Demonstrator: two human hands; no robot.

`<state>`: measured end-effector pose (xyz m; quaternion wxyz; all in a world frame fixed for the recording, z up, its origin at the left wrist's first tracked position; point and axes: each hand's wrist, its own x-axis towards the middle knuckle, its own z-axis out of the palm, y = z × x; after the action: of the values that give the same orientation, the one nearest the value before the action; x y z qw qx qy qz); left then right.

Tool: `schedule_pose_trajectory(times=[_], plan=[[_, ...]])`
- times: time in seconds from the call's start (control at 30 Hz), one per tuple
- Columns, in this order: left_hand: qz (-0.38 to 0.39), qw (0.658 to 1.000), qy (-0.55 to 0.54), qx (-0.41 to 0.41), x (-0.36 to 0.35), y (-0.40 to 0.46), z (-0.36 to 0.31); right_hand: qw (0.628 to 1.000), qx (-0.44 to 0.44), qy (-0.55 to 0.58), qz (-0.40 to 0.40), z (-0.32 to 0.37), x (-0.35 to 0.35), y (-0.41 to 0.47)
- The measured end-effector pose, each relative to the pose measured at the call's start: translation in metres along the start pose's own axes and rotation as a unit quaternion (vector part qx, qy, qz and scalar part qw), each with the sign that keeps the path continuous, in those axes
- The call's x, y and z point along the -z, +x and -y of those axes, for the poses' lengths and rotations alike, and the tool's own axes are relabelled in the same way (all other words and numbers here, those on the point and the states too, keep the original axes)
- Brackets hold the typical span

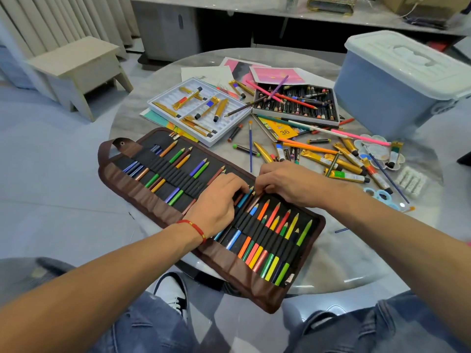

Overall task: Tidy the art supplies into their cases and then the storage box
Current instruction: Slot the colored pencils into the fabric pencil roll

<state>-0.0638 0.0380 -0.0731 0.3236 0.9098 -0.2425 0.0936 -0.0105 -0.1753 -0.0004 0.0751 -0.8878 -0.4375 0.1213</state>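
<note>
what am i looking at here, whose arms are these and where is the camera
There is no machine here. A person wears one camera on the head, so you look down along their own arms. The left hand and right hand both rest on an unrolled brown pencil roll, fingers working at the pencils in its loops; what each grip holds is hidden. On the round table lie a white paint tray, a crayon box, loose paint tubes, scissors and a blue storage box with its lid on.
</note>
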Motion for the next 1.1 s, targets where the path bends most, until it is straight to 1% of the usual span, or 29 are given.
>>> schedule_pose_trajectory(times=[0.13, 0.3, 0.37, 0.43, 0.5, 0.53, 0.6, 0.63, 0.7, 0.77, 0.83, 0.93, 1.03, 1.1], plan=[[-0.011, 1.000, 0.005, -0.002, -0.005, 0.002, 0.004, 1.000, 0.013, -0.016, -0.010, -0.002, -0.002, 0.000], [-0.020, 1.000, -0.008, -0.012, -0.002, 0.002, 0.002, 0.999, 0.019, 0.046, -0.001, 0.012, -0.008, 0.005], [-0.027, 0.999, -0.016, -0.007, -0.001, 0.001, 0.001, 0.999, 0.030, 0.034, -0.006, 0.020, -0.014, 0.006], [-0.027, 0.999, -0.017, -0.002, -0.001, 0.000, -0.001, 0.999, 0.032, 0.022, -0.028, 0.024, -0.011, 0.002], [-0.024, 1.000, -0.015, -0.005, -0.002, -0.001, -0.001, 0.997, -0.007, 0.047, -0.064, 0.019, -0.002, -0.003], [-0.024, 1.000, -0.016, -0.006, -0.003, 0.000, 0.000, 0.994, -0.042, 0.056, -0.086, 0.015, 0.003, -0.005], [-0.023, 1.000, -0.017, -0.002, -0.005, 0.000, 0.003, 0.982, -0.134, 0.035, -0.126, 0.004, 0.009, -0.008], [-0.023, 1.000, -0.017, 0.001, -0.006, 0.000, 0.004, 0.974, -0.183, 0.021, -0.128, -0.001, 0.009, -0.009], [-0.022, 1.000, -0.016, 0.000, -0.007, -0.001, 0.006, 0.964, -0.250, 0.011, -0.094, -0.001, 0.005, -0.012], [-0.021, 1.000, -0.012, 0.000, -0.009, -0.001, 0.006, 0.962, -0.268, 0.022, -0.056, 0.004, -0.002, -0.014], [-0.017, 1.000, -0.010, 0.001, -0.009, 0.000, 0.007, 0.962, -0.269, 0.021, -0.044, 0.011, -0.005, -0.014], [-0.013, 1.000, -0.011, -0.003, -0.007, 0.001, 0.007, 0.963, -0.262, 0.018, -0.057, 0.018, -0.006, -0.012], [-0.009, 1.000, -0.004, -0.006, -0.009, 0.001, 0.008, 0.958, -0.278, -0.004, -0.065, 0.020, -0.007, -0.009], [-0.008, 1.000, 0.001, -0.003, -0.010, 0.002, 0.010, 0.957, -0.282, 0.017, -0.072, 0.020, -0.007, -0.009]])
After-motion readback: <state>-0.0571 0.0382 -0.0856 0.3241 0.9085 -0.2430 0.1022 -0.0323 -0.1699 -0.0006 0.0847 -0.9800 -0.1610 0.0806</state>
